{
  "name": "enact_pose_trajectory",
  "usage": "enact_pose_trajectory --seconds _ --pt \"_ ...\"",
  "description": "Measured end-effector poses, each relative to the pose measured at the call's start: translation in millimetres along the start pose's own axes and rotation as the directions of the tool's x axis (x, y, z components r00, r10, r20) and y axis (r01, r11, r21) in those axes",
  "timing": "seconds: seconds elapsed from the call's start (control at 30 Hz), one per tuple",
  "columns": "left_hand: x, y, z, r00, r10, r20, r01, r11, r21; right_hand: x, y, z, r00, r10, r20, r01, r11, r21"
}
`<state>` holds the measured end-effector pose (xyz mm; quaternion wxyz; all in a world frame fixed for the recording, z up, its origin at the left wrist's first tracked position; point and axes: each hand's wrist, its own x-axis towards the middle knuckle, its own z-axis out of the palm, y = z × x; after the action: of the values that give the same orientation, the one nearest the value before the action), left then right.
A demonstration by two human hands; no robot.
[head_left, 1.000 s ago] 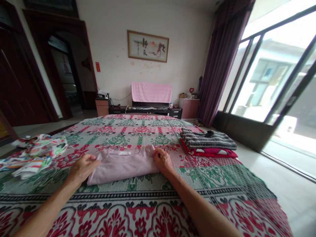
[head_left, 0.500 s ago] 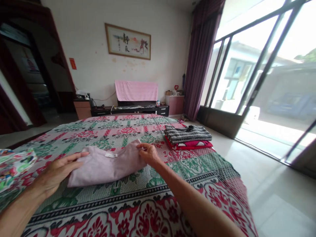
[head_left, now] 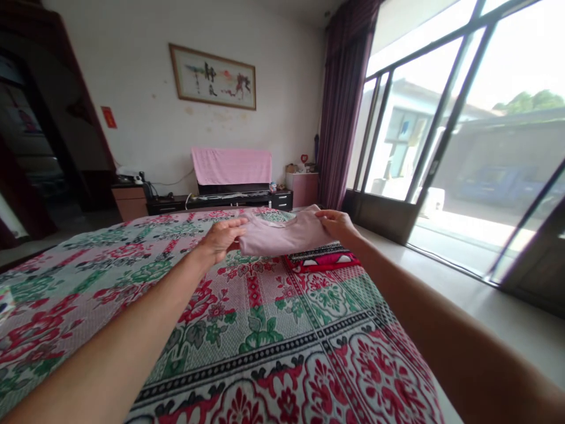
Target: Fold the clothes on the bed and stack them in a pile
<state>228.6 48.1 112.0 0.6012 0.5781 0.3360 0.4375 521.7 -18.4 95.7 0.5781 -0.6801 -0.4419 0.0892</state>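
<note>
A folded pale pink shirt is held up between my two hands, its neckline facing away along the top. My left hand pinches its left end, and my right hand grips the upper right corner. Partly hidden behind and below the shirt lies a pile of folded clothes: a black-and-white knitted garment on top of a red one. The shirt overlaps the pile's left part from my viewpoint; whether it touches the pile I cannot tell.
The pile lies on a bed with a red, green and white floral cover. At the far left edge a bit of colourful cloth shows. Beyond the bed stand a low black cabinet and a screen under a pink towel. Glass doors are at right.
Both hands have lifted the folded shirt off the bed and carried it right and forward, to the pile of clothes. The view has turned slightly right.
</note>
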Motion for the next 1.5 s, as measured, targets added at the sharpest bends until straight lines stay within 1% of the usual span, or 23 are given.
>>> enact_pose_trajectory --seconds 0.13,0.27,0.4,0.47,0.5,0.57,0.6,0.67,0.73,0.8,0.87,0.93,1.0,1.03,1.07,1.1,1.13,1.2,1.27,1.33,1.4,1.47,1.5 --pt "25.7 -7.6 48.0 0.999 -0.048 -0.015 0.048 0.999 0.014 31.2 24.1 -31.2 0.996 0.038 -0.076 -0.044 0.996 -0.084" --pt "47.9 -15.5 80.6 1.000 -0.029 0.005 0.029 0.999 0.036 56.9 47.1 -49.4 0.991 0.036 -0.130 -0.061 0.979 -0.194" --pt "71.1 -21.2 100.6 0.998 0.056 0.031 -0.057 0.998 0.025 80.0 58.4 -63.1 0.981 -0.034 -0.192 -0.022 0.959 -0.284" --pt "79.9 -29.6 107.5 0.995 0.099 0.033 -0.100 0.995 0.025 86.2 60.3 -67.9 0.974 -0.073 -0.214 -0.009 0.933 -0.359" --pt "82.9 -36.1 110.2 0.994 0.099 0.035 -0.101 0.994 0.040 86.9 61.0 -68.9 0.973 -0.083 -0.214 -0.014 0.909 -0.417" --pt "85.9 -52.3 113.8 0.997 0.060 0.056 -0.066 0.991 0.114 83.1 62.3 -66.8 0.976 -0.092 -0.197 -0.031 0.839 -0.544" --pt "86.1 -61.1 114.8 0.997 0.037 0.073 -0.049 0.984 0.169 79.0 63.0 -63.7 0.978 -0.104 -0.179 -0.024 0.803 -0.595" --pt "84.8 -76.6 115.3 0.994 0.018 0.104 -0.047 0.958 0.283 68.2 64.5 -54.2 0.982 -0.162 -0.096 0.058 0.744 -0.665" --pt "82.3 -86.7 114.6 0.991 0.043 0.125 -0.087 0.925 0.369 57.4 66.6 -43.5 0.978 -0.202 0.048 0.177 0.692 -0.699" --pt "78.5 -90.8 112.4 0.988 0.072 0.135 -0.123 0.897 0.425 49.7 70.0 -35.5 0.956 -0.184 0.228 0.293 0.628 -0.721" --pt "72.1 -90.8 107.0 0.983 0.108 0.147 -0.164 0.872 0.462 46.0 74.5 -32.4 0.930 -0.144 0.339 0.356 0.588 -0.727" --pt "61.5 -89.0 95.9 0.978 0.139 0.154 -0.199 0.837 0.509 44.6 77.9 -32.8 0.925 -0.117 0.361 0.360 0.572 -0.737" --pt "46.6 -87.5 77.4 0.977 0.144 0.156 -0.210 0.776 0.594 42.4 76.8 -33.3 0.944 -0.106 0.312 0.314 0.576 -0.755" --pt "37.9 -87.1 65.3 0.980 0.130 0.151 -0.198 0.734 0.650 39.8 73.8 -32.0 0.954 -0.120 0.273 0.291 0.582 -0.760" --pt "28.8 -87.1 51.5 0.984 0.104 0.143 -0.176 0.682 0.710 35.6 68.8 -29.0 0.960 -0.159 0.229 0.279 0.592 -0.757" --pt "19.5 -87.5 36.1 0.989 0.080 0.126 -0.148 0.631 0.762 29.5 62.2 -23.8 0.957 -0.226 0.184 0.286 0.607 -0.742" --pt "10.5 -88.4 19.3 0.993 0.060 0.104 -0.120 0.586 0.801 21.1 54.3 -15.9 0.941 -0.308 0.142 0.313 0.627 -0.713" --pt "-6.1 -91.7 -17.9 0.998 0.040 0.045 -0.059 0.524 0.850 -2.2 36.7 8.3 0.869 -0.483 0.109 0.443 0.658 -0.609" --pt "-20.1 -96.9 -58.5 0.997 0.075 0.003 -0.038 0.476 0.879 -33.1 20.6 43.1 0.797 -0.579 0.174 0.587 0.672 -0.452" --pt "-31.7 -103.9 -99.8 0.988 0.151 -0.004 -0.057 0.393 0.918 -67.6 8.2 84.5 0.729 -0.610 0.310 0.684 0.666 -0.298" --pt "-41.3 -111.6 -137.7 0.962 0.273 0.020 -0.101 0.288 0.952 -100.4 -1.4 127.4 0.633 -0.619 0.466 0.747 0.646 -0.158" --pt "-49.0 -118.5 -166.9 0.939 0.334 0.081 -0.152 0.191 0.970 -127.0 -11.0 167.4 0.540 -0.617 0.572 0.770 0.637 -0.039" --pt "-51.9 -121.2 -177.1 0.930 0.355 0.096 -0.161 0.159 0.974 -137.5 -16.6 185.5 0.509 -0.613 0.604 0.768 0.640 0.001"
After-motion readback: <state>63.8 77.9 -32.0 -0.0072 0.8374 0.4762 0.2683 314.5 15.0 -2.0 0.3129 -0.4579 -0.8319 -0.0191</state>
